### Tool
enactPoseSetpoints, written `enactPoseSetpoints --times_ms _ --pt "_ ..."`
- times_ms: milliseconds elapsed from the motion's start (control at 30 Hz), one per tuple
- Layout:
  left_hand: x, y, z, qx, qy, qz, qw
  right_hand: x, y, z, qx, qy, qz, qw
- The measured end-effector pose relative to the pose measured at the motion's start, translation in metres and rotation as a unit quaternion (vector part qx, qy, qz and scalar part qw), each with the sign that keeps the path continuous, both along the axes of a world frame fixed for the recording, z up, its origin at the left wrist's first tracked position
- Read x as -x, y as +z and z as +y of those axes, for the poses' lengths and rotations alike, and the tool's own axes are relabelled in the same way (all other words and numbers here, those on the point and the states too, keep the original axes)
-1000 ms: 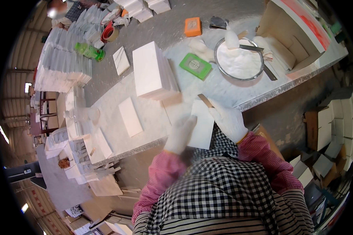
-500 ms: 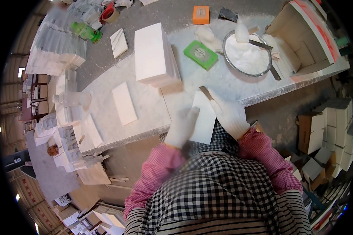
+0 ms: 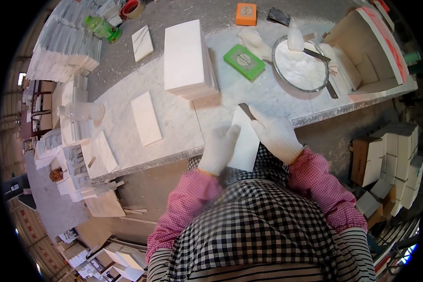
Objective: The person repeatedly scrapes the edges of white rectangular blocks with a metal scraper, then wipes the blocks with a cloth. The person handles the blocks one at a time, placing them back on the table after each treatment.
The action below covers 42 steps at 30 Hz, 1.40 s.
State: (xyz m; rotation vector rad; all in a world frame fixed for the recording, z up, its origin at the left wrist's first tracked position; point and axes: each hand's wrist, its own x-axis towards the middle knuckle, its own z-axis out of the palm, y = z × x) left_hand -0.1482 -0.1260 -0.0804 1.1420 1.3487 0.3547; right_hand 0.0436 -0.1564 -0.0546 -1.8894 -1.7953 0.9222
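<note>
A plain white rectangular tile (image 3: pixel 246 149) is tilted in front of my apron, just off the worktable's front edge. My left hand (image 3: pixel 219 149), in a white knit glove, grips the tile along its left side, thumb on the face. My right hand (image 3: pixel 278 137), gloved the same way, closes around a dark flat-bladed scraper (image 3: pixel 246 111), with its blade at the tile's top edge. The scraper's handle is hidden by the glove. Beyond my hands lie a green block (image 3: pixel 244 62) and a metal bowl (image 3: pixel 276 69) of white powdery material.
A tall stack of white tiles (image 3: pixel 185 58) stands mid-table. Single tiles (image 3: pixel 146 118) lie left of it. At the right are an open cardboard box (image 3: pixel 348 44) and a squeeze bottle (image 3: pixel 295 37) in the bowl. White boxes (image 3: pixel 394 157) are piled on the floor at right.
The whole view has shifted slightly. Both hands keep their grip, with the scraper still at the tile's top edge; the right wrist has turned a little.
</note>
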Motion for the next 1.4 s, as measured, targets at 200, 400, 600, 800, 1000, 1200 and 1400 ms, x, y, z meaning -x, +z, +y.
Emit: enactPoseSetpoints --times_ms 200,400,600,800,1000,1200,1400 --pt "-0.002 -0.006 -0.003 -0.014 0.023 0.002 1.000 0.001 -0.024 -0.006 -0.152 0.021 -0.017 0.988" --pt "-0.002 0.001 -0.003 -0.025 0.016 0.003 1.000 -0.004 -0.026 -0.019 -0.130 0.085 -0.029 0.987" --pt "-0.003 0.016 0.000 -0.009 0.003 0.021 1.000 0.008 -0.015 -0.023 -0.025 0.068 -0.156 0.985" --pt "0.003 -0.001 0.003 -0.020 -0.016 0.010 1.000 0.010 -0.003 -0.003 -0.023 0.002 -0.068 0.997" --pt "0.000 0.009 0.004 0.006 -0.005 0.007 1.000 0.003 -0.004 0.019 0.062 0.036 -0.030 0.997" --pt "-0.001 -0.002 0.000 -0.041 0.016 -0.001 0.999 0.000 0.010 0.021 0.085 0.021 0.019 0.996" --pt "-0.001 0.001 0.000 -0.012 0.023 0.002 1.000 -0.007 0.000 0.019 0.020 0.040 0.066 0.997"
